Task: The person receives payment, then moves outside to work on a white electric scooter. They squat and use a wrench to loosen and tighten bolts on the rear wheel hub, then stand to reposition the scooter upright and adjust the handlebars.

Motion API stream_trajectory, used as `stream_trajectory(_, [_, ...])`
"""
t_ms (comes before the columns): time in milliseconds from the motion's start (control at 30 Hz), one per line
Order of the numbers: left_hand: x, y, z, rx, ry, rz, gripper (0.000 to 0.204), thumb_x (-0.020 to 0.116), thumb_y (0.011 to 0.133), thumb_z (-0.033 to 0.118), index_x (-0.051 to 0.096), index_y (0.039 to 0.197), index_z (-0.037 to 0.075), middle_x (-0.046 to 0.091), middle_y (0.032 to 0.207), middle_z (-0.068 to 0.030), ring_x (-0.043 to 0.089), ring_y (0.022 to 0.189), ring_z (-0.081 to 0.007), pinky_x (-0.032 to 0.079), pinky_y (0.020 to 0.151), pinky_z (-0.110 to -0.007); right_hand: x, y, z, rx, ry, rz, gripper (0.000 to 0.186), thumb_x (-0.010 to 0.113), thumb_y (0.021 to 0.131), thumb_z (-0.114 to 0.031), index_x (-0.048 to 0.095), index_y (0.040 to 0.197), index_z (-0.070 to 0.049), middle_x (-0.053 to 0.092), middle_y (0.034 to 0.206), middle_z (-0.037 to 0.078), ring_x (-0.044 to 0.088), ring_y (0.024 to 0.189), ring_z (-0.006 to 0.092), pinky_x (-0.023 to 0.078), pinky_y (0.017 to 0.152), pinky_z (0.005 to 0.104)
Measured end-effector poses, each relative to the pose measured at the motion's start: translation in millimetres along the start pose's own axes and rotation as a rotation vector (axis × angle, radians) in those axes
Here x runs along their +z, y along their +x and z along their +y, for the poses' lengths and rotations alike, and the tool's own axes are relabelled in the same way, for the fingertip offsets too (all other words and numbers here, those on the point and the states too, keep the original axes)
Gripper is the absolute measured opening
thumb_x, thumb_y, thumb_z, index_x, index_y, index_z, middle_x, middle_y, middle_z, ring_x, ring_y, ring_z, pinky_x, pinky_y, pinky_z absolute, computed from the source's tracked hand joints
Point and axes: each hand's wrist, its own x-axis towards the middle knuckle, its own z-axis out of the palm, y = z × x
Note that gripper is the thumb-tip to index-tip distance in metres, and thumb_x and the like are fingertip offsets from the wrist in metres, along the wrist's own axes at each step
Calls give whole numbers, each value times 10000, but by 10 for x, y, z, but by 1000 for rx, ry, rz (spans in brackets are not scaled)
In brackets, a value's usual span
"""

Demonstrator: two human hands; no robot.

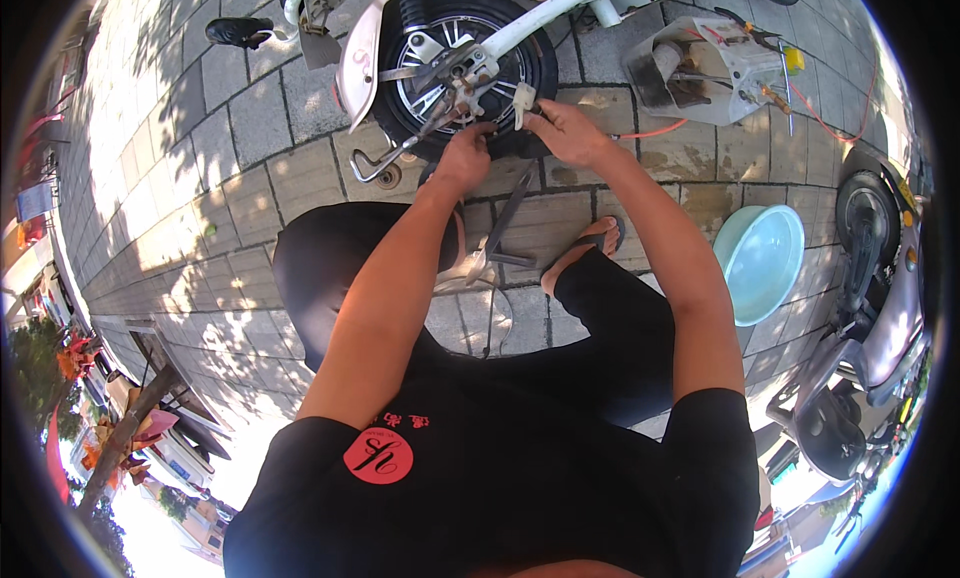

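Black shirt (520,458) closest; at the lower right of the wheel (510,70), my right hand (570,135) grips a pale tool (523,100); my left hand (464,160) bunches below its hub, contents hidden. Loose grip could scrape knuckles.

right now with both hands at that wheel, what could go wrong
If the wheel turned, fingers on the left hand or right hand might get pinched, since both are bare and close in. The right foot, in an open sandal, could knock the nearby metal bar. The orange hose could snag beside the right hand.
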Motion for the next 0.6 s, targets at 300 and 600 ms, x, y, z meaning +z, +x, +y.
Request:
stream_trajectory(300, [-152, -103, 230, -68, -33, -98, 406, 416, 1077, 119, 618, 1423, 52, 714, 954, -130, 701, 736, -193, 585, 752, -372, 113, -90, 325, 73, -80, -288, 375, 596, 1021, -336, 627, 1186, -1, 714, 1041, 174, 701, 822, 258, 552, 774, 433])
stream_trajectory(600, [-280, -138, 399, -173, -110, -185, 462, 400, 1045, 114, 607, 1454, 60, 687, 940, -122, 667, 757, -180, 589, 756, -358, 142, 93, 93, 152, -332, -533, 384, 550, 1049, -335, 676, 1192, -1, 740, 1025, 241, 733, 986, 356, 557, 887, 484])
